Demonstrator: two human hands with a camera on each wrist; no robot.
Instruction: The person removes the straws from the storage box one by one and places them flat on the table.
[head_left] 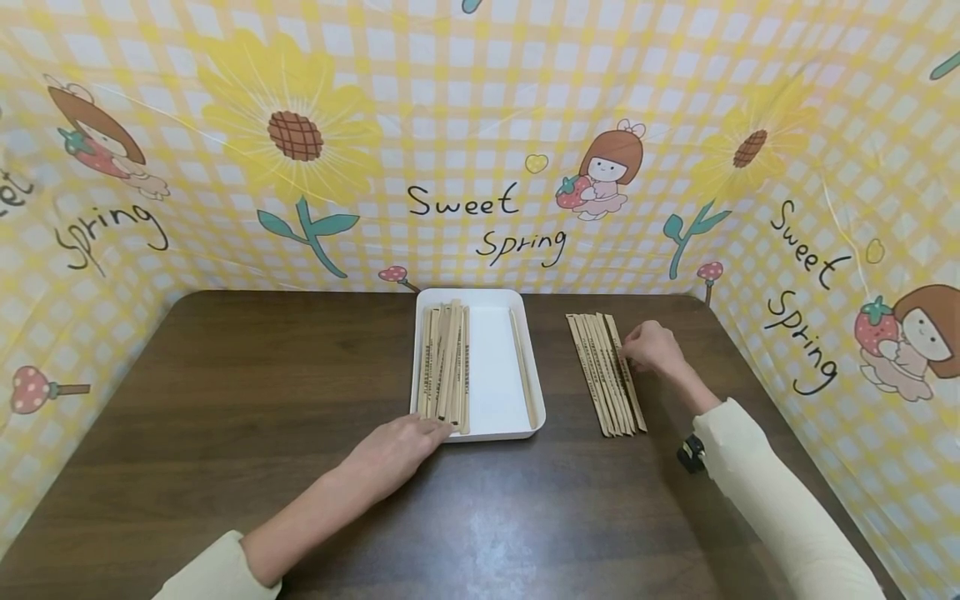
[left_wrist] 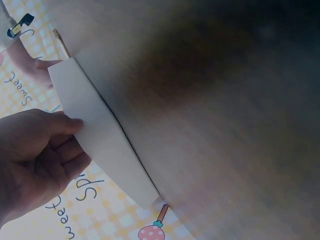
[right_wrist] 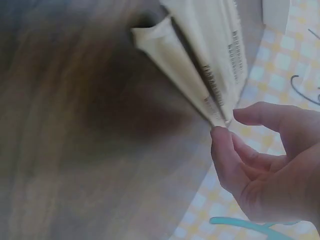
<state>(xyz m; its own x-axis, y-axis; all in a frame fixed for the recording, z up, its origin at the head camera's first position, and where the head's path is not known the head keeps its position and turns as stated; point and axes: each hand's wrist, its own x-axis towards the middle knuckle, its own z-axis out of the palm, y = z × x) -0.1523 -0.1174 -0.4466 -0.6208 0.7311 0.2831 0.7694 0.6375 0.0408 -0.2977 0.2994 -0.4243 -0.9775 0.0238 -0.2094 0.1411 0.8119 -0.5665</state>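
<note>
Pinching the outermost wrapped chopstick pair (head_left: 628, 375) with right hand (head_left: 651, 347), left hand (head_left: 397, 450) lying flat against tray (head_left: 480, 429) (steadying); risking scattering neighbouring pairs (head_left: 600, 375).

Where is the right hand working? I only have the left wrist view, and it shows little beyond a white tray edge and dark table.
Observer: The right hand is at a row of long paper-wrapped chopstick packets lying on the dark wooden table, right of the white rectangular plastic tray.
Operator: Is it holding one?
Observer: The right wrist view shows thumb and forefinger at the end of the outermost packet; a firm pinch is not clear.
Operator: What is inside the tray?
Observer: A bundle of similar packets along its left side, and one single packet along its right side.
Operator: And my left hand?
Observer: The left hand rests against the tray's near left corner.
</note>
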